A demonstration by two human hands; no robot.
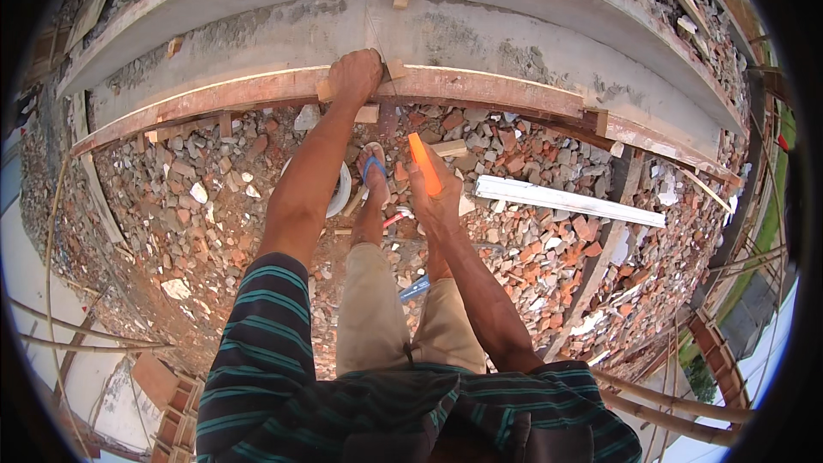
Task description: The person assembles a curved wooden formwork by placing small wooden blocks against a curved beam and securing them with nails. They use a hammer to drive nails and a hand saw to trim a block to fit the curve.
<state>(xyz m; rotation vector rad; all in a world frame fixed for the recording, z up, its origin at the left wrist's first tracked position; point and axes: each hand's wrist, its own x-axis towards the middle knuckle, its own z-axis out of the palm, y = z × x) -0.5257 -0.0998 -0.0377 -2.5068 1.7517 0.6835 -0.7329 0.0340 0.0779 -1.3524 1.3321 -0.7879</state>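
Note:
My left hand (pixel 356 77) is closed in a fist at the top edge of a long reddish formwork board (pixel 480 84). Small wooden blocks poke out on both sides of it, one block (pixel 395 69) on the right. A thin dark wire or line (pixel 375 32) rises beside the knuckles. What lies inside the fist is hidden. Lower and to the right, my right hand (pixel 440 201) is wrapped around an orange tapered object (pixel 424 163), whose kind I cannot make out. It points up toward the board, apart from it.
A pale concrete beam (pixel 309 30) curves behind the board. Brick rubble (pixel 557 249) covers the ground. A white-painted timber (pixel 566 200) lies to the right. Between my feet are a red-handled tool (pixel 397 218) and a blue item (pixel 415 289). A pale bucket (pixel 342 192) is partly behind my left forearm.

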